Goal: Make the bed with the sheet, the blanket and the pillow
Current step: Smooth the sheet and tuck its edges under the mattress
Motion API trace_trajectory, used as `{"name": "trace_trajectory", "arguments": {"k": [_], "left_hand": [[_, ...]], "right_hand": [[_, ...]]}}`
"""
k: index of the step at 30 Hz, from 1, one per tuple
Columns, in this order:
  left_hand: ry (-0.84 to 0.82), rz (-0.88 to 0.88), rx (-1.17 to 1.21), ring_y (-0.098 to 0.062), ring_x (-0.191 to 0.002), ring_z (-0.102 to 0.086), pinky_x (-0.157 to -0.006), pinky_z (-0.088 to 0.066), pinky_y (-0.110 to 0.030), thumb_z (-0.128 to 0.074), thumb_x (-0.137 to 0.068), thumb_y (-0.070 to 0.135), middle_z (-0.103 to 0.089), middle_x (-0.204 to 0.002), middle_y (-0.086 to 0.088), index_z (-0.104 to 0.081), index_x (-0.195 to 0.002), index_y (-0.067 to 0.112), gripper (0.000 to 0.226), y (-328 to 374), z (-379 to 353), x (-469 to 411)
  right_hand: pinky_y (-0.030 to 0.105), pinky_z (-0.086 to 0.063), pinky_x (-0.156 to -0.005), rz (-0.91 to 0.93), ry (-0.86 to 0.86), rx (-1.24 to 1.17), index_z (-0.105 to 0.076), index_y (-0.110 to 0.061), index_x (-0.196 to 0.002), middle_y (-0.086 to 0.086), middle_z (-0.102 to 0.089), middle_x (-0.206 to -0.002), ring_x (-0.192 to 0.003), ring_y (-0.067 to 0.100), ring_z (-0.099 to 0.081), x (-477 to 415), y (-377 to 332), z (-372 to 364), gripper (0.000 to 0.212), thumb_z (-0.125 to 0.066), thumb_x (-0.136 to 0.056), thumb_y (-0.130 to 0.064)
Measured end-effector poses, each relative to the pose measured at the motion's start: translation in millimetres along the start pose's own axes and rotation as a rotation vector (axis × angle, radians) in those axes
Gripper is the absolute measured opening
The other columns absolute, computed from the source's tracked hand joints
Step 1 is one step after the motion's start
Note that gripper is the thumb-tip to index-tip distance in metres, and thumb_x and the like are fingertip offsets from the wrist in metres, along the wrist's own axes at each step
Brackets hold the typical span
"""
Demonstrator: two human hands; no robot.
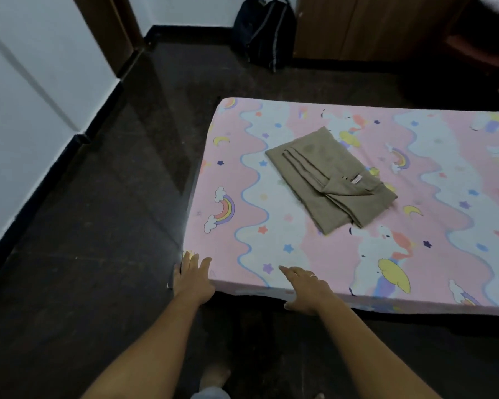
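I have the left hand (193, 276) lying flat on the near left corner of the bed, fingers straight and spread, gripping nothing, with the fingertips just at the corner's rounded edge. The right hand (306, 289) sits a little further along the near edge, fingers stretched loosely over the top and the thumb hanging down the side, also holding nothing; a thin ring shows on one finger. Under both palms is the sheet (432, 226), a soft, matte pink cloth printed with wavy white bands, rainbows, stars, moons and unicorns, drawn smooth over the slab-shaped mattress (357, 301). Near the middle of it lies the blanket (329, 180), a plain tan fabric folded into a flat oblong, set at a slant, its layered edges showing along one side. The mattress corner is rounded and its near side drops straight to a dark, glossy floor (98, 226). That floor runs wide to my left up to a white wall (26, 96) with black skirting. Beyond the far edge a dark backpack (264, 30) leans beside a brown wooden wardrobe (372, 24).
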State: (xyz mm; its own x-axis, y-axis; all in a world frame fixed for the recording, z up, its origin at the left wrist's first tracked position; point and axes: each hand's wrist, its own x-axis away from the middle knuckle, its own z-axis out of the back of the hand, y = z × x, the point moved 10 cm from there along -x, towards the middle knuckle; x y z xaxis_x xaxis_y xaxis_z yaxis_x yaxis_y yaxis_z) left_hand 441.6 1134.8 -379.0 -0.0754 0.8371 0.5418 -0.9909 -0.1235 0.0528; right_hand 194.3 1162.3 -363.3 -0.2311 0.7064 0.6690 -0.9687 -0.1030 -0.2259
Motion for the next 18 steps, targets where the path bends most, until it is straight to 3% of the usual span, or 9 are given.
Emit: {"name": "trace_trajectory", "arguments": {"k": [4, 8, 14, 16, 18], "left_hand": [[-0.01, -0.016, 0.032, -0.026, -0.146, 0.008, -0.117, -0.004, -0.049, -0.052, -0.091, 0.042, -0.004, -0.159, -0.002, -0.014, -0.149, 0.032, 0.07, 40.1, -24.4, -10.4], [0.069, -0.072, 0.095, -0.024, -0.147, 0.004, -0.116, -0.009, -0.048, -0.044, -0.096, 0.041, -0.008, -0.159, 0.0, -0.016, -0.149, 0.03, 0.061, 90.9, -52.4, -45.8], [0.238, -0.173, 0.287, -0.016, -0.147, 0.0, -0.116, -0.011, -0.051, -0.035, -0.098, 0.024, -0.018, -0.157, 0.01, -0.023, -0.148, 0.03, 0.052, 176.7, -105.2, -119.4], [0.399, -0.165, 0.265, -0.017, -0.146, -0.016, -0.113, -0.011, -0.054, -0.032, -0.095, 0.026, -0.033, -0.152, 0.012, -0.036, -0.144, 0.031, 0.049, 189.3, -123.8, -132.2], [0.587, -0.2, 0.245, -0.02, -0.135, -0.042, -0.107, -0.02, -0.054, -0.033, -0.088, 0.031, -0.055, -0.136, 0.01, -0.055, -0.131, 0.03, 0.048, 194.2, -131.3, -129.8]], "right_hand": [[0.041, -0.022, -0.114, 0.096, 0.043, 0.064, -0.008, -0.029, -0.153, -0.002, -0.013, -0.159, -0.144, 0.023, -0.019, -25.9, 16.5, -5.6, 0.077, -0.051, -0.092, -0.049], [0.044, -0.007, -0.118, 0.113, 0.119, -0.029, -0.006, -0.029, -0.153, -0.004, -0.005, -0.161, -0.148, 0.017, -0.006, -73.7, 32.7, -14.7, 0.07, -0.038, -0.096, -0.054], [0.043, -0.005, -0.117, 0.053, 0.343, -0.147, -0.011, -0.027, -0.153, -0.005, -0.006, -0.161, -0.148, 0.016, -0.005, -166.3, 68.2, -46.4, 0.056, -0.014, -0.101, -0.047], [0.043, -0.009, -0.117, 0.041, 0.46, -0.127, -0.018, -0.028, -0.152, -0.006, -0.015, -0.16, -0.147, 0.015, -0.013, -190.5, 85.3, -62.7, 0.067, 0.001, -0.092, -0.051], [0.044, -0.026, -0.113, 0.025, 0.631, -0.064, -0.041, -0.027, -0.144, -0.005, -0.039, -0.15, -0.138, 0.016, -0.038, -199.1, 97.4, -70.7, 0.063, -0.012, -0.091, -0.045]]}}
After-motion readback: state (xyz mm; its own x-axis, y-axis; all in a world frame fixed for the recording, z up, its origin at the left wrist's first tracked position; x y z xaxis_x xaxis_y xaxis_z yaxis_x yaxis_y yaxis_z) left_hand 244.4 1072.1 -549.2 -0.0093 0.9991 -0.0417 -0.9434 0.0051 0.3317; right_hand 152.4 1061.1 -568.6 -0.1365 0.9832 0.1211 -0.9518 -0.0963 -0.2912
